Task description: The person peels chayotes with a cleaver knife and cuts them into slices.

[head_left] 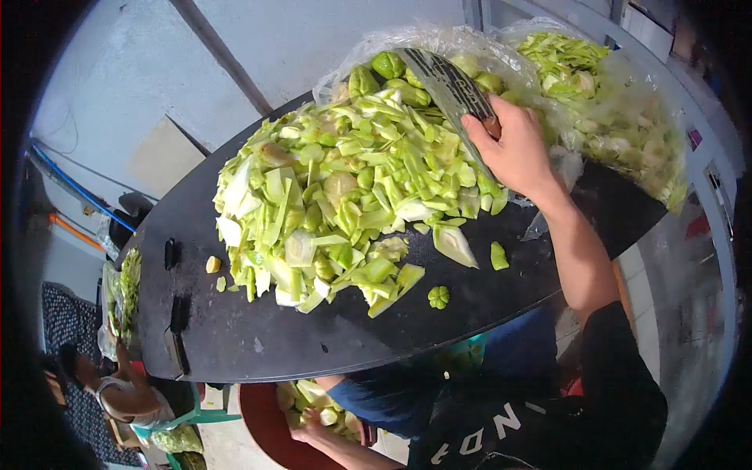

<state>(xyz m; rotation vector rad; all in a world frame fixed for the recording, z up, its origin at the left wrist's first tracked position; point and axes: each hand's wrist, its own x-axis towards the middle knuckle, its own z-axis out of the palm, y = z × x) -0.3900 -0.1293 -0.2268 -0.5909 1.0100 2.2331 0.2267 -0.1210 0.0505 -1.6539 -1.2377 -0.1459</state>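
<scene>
My right hand is wrapped around the brown handle of a cleaver. Its wide blade, spotted with wet residue, tilts up over the right side of a big heap of cut chayote. Low down beside the table, my left hand reaches into a red basin among chayote pieces. Its fingers are partly hidden there, so whether they grip a piece is unclear. Whole green chayotes lie behind the heap, near the blade's tip.
The heap rests on a dark round-edged table. Clear plastic bags of sliced chayote stand at the right. Small loose bits lie near the front edge. Another person sits at lower left, near a bag of greens.
</scene>
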